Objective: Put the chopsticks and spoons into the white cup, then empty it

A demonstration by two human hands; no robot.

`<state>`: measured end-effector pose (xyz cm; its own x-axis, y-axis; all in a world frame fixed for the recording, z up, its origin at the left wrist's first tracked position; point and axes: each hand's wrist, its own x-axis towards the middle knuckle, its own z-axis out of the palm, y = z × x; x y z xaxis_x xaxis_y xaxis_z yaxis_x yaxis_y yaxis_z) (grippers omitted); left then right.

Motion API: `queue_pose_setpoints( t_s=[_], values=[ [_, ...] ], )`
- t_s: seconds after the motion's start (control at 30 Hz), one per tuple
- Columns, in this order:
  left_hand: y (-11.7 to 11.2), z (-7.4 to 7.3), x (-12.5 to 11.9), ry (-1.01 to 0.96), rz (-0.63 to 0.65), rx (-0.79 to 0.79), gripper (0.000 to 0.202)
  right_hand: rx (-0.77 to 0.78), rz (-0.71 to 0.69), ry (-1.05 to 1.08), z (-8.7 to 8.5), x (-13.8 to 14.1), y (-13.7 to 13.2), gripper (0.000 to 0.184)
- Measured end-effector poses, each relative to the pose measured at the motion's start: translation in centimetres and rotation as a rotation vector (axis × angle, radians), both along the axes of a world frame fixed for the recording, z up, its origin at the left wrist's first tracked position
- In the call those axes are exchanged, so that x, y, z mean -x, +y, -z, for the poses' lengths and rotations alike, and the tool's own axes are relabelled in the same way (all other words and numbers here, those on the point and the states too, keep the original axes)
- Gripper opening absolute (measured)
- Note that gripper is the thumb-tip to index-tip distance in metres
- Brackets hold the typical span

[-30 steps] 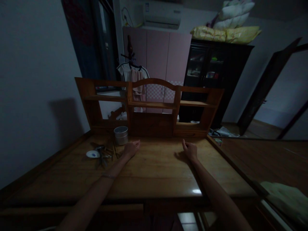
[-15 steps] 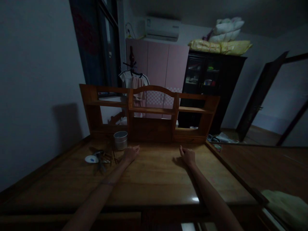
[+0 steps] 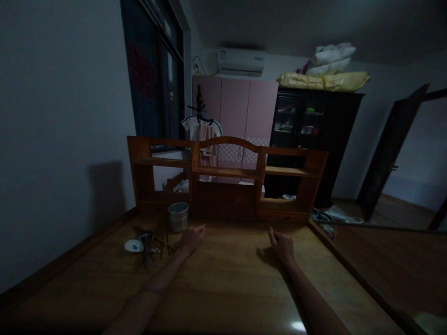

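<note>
My left hand (image 3: 192, 239) is closed in a loose fist over the wooden desk (image 3: 223, 284), thumb side up. Just behind it stands a silver metal cup (image 3: 179, 217), upright. To its left lies a pile of utensils: a white piece with a blue mark (image 3: 133, 245), like a ceramic spoon, metal cutlery (image 3: 145, 249) and several thin wooden sticks (image 3: 166, 243). My right hand (image 3: 282, 245) is also curled into a fist, over the right half of the desk and apart from any object. Nothing shows in either hand.
A wooden shelf unit (image 3: 226, 172) rises along the desk's far edge. The white wall (image 3: 70, 139) borders the left side. Right of the desk, a lower brown surface (image 3: 391, 260) stretches away. Pink wardrobe doors (image 3: 233, 107) and a dark cabinet (image 3: 344, 135) stand behind.
My view has tilted up a little, so the scene sits lower in the picture. The right hand appears slightly nearer to me. Both hands stay closed; the cup and utensils have not moved.
</note>
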<state>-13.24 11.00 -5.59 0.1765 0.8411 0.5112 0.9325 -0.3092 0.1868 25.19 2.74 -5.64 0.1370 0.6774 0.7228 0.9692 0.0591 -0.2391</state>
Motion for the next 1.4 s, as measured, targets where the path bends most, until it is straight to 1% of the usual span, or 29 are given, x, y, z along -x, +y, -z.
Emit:
queue_pose_setpoints(
  t_s=[0.13, 0.3, 0.4, 0.5, 0.67, 0.8, 0.9, 0.97, 1.1, 1.17, 1.3, 1.4],
  values=[
    [0.0, 0.0, 0.0, -0.013, 0.0, -0.008, 0.042, -0.017, -0.022, 0.003, 0.1, 0.0, 0.0, 0.071],
    [-0.1, 0.1, 0.3, 0.003, 0.01, 0.0, 0.035, -0.032, -0.039, -0.005, 0.4, 0.1, 0.0, 0.068],
    [-0.1, 0.1, 0.4, 0.025, 0.018, 0.006, 0.035, -0.042, -0.044, -0.008, 0.5, 0.1, 0.1, 0.065],
    [-0.1, 0.3, 0.4, 0.056, 0.037, 0.008, 0.036, -0.06, -0.052, -0.019, 0.7, 0.0, 0.2, 0.057],
    [-0.3, 0.4, 0.4, 0.113, 0.088, 0.014, 0.031, -0.079, -0.094, -0.094, 1.6, -0.4, 0.6, 0.04],
    [-0.9, 0.1, 0.4, 0.156, 0.146, 0.011, 0.031, -0.046, -0.18, -0.216, 2.0, -0.5, 0.6, 0.032],
    [-1.0, -0.4, 0.2, 0.177, 0.187, 0.004, 0.031, -0.023, -0.261, -0.297, 1.7, -0.2, 0.7, 0.028],
    [-0.5, -0.8, 0.1, 0.178, 0.204, -0.003, 0.03, -0.018, -0.313, -0.341, 1.3, 0.1, 0.9, 0.025],
    [0.9, -1.4, -0.1, 0.144, 0.194, -0.026, 0.036, -0.017, -0.412, -0.417, 0.9, 0.7, 1.7, 0.024],
    [1.4, -1.3, -0.2, 0.127, 0.2, -0.028, 0.036, -0.023, -0.442, -0.439, 1.0, 1.0, 2.0, 0.026],
    [1.6, -0.6, -0.4, 0.075, 0.201, -0.018, 0.036, -0.04, -0.502, -0.434, 1.5, 1.6, 1.9, 0.03],
    [1.7, -0.2, -1.0, 0.032, 0.186, -0.01, 0.043, -0.074, -0.56, -0.307, 1.8, 1.9, 0.9, 0.031]
  ],
)
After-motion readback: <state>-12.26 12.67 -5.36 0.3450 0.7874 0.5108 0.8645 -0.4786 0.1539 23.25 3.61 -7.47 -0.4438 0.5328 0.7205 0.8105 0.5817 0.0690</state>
